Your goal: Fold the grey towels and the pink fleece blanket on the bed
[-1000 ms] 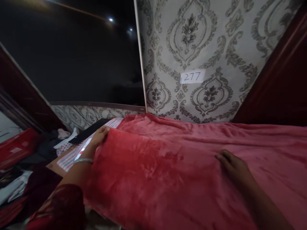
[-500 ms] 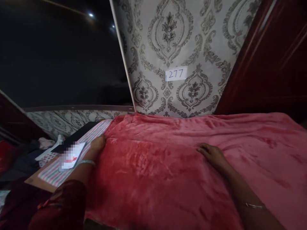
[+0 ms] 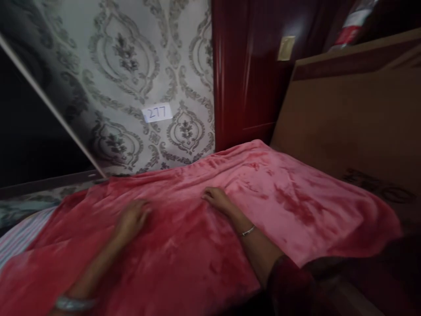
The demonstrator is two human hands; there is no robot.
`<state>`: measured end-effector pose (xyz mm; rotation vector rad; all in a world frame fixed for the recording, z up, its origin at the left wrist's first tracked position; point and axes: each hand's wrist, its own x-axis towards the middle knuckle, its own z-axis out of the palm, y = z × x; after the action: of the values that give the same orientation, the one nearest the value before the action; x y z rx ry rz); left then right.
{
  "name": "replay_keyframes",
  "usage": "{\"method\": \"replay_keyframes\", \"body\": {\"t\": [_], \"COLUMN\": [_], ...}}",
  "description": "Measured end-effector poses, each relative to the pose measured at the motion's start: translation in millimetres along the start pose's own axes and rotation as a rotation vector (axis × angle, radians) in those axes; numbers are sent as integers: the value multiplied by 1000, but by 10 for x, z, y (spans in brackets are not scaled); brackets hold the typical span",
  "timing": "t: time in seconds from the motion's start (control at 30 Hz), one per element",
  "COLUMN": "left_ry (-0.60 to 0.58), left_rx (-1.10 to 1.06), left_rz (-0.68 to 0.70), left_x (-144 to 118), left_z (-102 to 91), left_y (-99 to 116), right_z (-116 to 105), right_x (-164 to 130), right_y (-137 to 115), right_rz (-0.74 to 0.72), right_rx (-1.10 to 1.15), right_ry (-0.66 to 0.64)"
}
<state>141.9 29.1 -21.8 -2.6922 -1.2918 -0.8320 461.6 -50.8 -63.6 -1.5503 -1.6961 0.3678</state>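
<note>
A plush red-pink blanket (image 3: 184,254) spreads across the surface before me, with soft wrinkles toward the wall. My right hand (image 3: 219,199) is closed on a fold of it near the middle, its fingers pinched into the fabric. To the left, my left hand (image 3: 133,217) hovers over or just touches the blanket, blurred by motion. Its fingers are loosely curved and slightly apart, and I see no cloth gripped in them.
A striped cloth (image 3: 28,230) shows past the blanket's left edge. Behind are patterned wallpaper (image 3: 128,57) with a paper label (image 3: 158,113) reading 277, and a dark screen (image 3: 36,127). On the right stand a red wooden door (image 3: 246,79), a cardboard box (image 3: 345,118) and a bottle (image 3: 351,26).
The view has swung right, bringing the box and bottle in. My left hand has left the blanket's left edge and moved right, closer to my right hand, which stays on the fold.
</note>
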Motion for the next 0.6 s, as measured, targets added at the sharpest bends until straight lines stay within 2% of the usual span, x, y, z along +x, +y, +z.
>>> {"method": "replay_keyframes", "body": {"t": [0.13, 0.23, 0.33, 0.43, 0.5, 0.6], "left_ry": [-148, -175, -95, -50, -49, -47], "left_rx": [-113, -99, -57, -69, -87, -105], "left_rz": [196, 169, 101, 68, 66, 70], "left_x": [238, 320, 315, 290, 283, 287], "left_z": [431, 706, 850, 864, 839, 809], "left_y": [760, 1054, 1049, 970, 958, 985], "right_z": [-42, -67, -133, -330, -560, -1020], "right_x": [3, 21, 73, 124, 110, -38], "right_y": [-10, -7, 26, 161, 335, 702], "right_rz": [-11, -22, -16, 51, 114, 229], "right_rx": [8, 14, 3, -49, -98, -189], "right_ry": [39, 71, 147, 282, 362, 456]}}
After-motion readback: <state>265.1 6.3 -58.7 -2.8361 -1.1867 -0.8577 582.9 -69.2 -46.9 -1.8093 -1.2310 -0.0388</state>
